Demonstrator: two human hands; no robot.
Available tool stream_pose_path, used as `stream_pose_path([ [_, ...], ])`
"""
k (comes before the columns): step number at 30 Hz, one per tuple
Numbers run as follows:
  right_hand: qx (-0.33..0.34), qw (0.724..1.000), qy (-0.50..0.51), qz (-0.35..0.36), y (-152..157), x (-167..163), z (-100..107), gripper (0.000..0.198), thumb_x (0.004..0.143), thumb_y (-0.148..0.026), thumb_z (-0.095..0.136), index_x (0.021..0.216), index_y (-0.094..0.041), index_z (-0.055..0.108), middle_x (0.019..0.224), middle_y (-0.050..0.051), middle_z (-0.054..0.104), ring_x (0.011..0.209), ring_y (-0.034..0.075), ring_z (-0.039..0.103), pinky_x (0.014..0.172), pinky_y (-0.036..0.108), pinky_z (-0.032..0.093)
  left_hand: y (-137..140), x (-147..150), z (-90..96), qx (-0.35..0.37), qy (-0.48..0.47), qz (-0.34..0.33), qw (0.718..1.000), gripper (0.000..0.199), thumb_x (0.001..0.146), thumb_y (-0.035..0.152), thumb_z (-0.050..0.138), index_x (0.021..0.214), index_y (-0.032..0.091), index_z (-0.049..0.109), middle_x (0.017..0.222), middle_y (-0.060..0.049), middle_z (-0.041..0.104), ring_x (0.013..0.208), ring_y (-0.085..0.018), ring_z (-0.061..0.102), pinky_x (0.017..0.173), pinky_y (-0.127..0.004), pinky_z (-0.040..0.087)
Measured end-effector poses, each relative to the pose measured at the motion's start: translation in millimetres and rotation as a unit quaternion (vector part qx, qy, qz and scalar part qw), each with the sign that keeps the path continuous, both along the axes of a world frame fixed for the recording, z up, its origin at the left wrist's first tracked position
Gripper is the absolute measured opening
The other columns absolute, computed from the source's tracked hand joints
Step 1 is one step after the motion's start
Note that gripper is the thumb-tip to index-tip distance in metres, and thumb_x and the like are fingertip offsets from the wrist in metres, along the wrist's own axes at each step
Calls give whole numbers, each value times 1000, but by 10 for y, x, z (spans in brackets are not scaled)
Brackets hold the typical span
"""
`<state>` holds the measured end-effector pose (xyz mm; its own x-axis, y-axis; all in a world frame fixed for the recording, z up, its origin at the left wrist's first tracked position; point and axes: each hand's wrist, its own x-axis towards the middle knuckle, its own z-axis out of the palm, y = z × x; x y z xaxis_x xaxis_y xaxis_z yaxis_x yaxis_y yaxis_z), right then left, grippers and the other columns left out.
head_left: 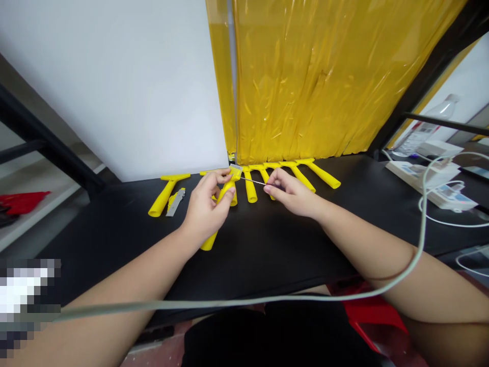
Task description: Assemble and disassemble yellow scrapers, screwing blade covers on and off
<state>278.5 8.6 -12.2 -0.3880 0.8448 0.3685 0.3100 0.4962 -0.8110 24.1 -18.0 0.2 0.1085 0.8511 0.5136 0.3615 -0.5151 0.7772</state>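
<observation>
Wrapped around a yellow T-shaped scraper point(210, 241), my left hand point(209, 204) keeps its head up and its hollow handle end toward me. A grey strip, apparently a blade, shows along that head. My right hand point(291, 192) pinches a thin metal rod point(254, 181), which looks like a screwdriver; its tip meets the scraper's head. The rod's grip is mostly hidden by my fingers. Left of my left hand lie another yellow scraper point(164, 196) and a small pile of grey and yellow pieces point(175, 202). Several more yellow scrapers point(324, 175) lie in a row behind my hands.
The black tabletop point(275, 255) ends against a white panel point(133, 92) and a yellow plastic sheet point(324, 76). A pale cable point(244, 300) loops across the front and over my right forearm. On the right are a plastic bottle point(431, 122) and white boxes point(431, 183).
</observation>
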Motion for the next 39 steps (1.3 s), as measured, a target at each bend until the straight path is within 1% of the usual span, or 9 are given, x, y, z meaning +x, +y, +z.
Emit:
stream_pose_path([
  [5,-35,999,13,-9,14,-14,41,41,102,-57,53,82,-21,51,68,-3,49,59,13,42,58,29,36,-21,3,-1,4,12,-15,1000,14,89,26,69,99,22,60,145,-10,62,91,-20,70,55,-22,48],
  [8,-24,1000,12,-15,-4,-26,44,40,100,-58,56,84,-21,52,69,-4,49,60,13,42,58,28,36,-34,18,3,-5,-8,-16,1000,16,87,25,71,99,22,61,146,-11,62,87,-19,69,53,-22,48],
  [16,191,976,-81,-69,-109,-16,123,20,99,-36,63,88,-21,57,76,1,61,64,15,48,63,30,39,-32,30,6,-24,-48,-10,999,19,88,29,73,97,21,59,145,-11,62,70,-11,64,45,-19,46],
  [19,211,972,-69,-79,-150,-14,184,23,101,-38,61,87,-20,62,77,2,63,67,16,53,66,31,41,-38,39,-6,-33,-70,-25,997,21,89,33,73,99,22,58,145,-11,60,62,-8,61,41,-19,48],
  [22,142,987,-55,-58,-178,-31,216,32,103,-42,58,81,-19,64,75,3,63,68,16,53,65,31,41,-46,40,-7,-29,-79,-27,996,23,88,34,75,97,22,58,144,-11,62,68,-11,65,41,-18,48],
  [25,9,1000,-1,-1,-178,-62,206,42,102,-50,57,74,-19,60,61,-1,51,56,13,43,55,29,34,-48,25,7,-9,-68,-21,997,21,87,32,75,92,21,58,142,-12,63,86,-18,72,46,-18,49],
  [30,-229,954,160,106,-177,-97,195,49,92,-60,70,70,-21,50,52,-11,26,45,6,17,43,22,17,-19,-22,-1,44,-27,-26,998,18,90,27,73,88,20,56,144,-11,65,104,-23,73,54,-21,52],
  [35,-319,914,198,154,-226,-92,264,48,91,-54,75,70,-20,48,54,-12,23,48,5,11,41,19,13,33,-84,-38,140,19,-35,989,13,91,22,71,92,20,59,142,-13,67,109,-25,73,59,-25,56],
  [39,-290,928,177,153,-199,-106,244,45,95,-53,70,73,-19,52,56,-12,25,48,5,14,43,20,16,70,-122,-3,135,30,-45,989,18,87,24,73,95,21,57,143,-13,66,105,-24,74,62,-26,58],
])
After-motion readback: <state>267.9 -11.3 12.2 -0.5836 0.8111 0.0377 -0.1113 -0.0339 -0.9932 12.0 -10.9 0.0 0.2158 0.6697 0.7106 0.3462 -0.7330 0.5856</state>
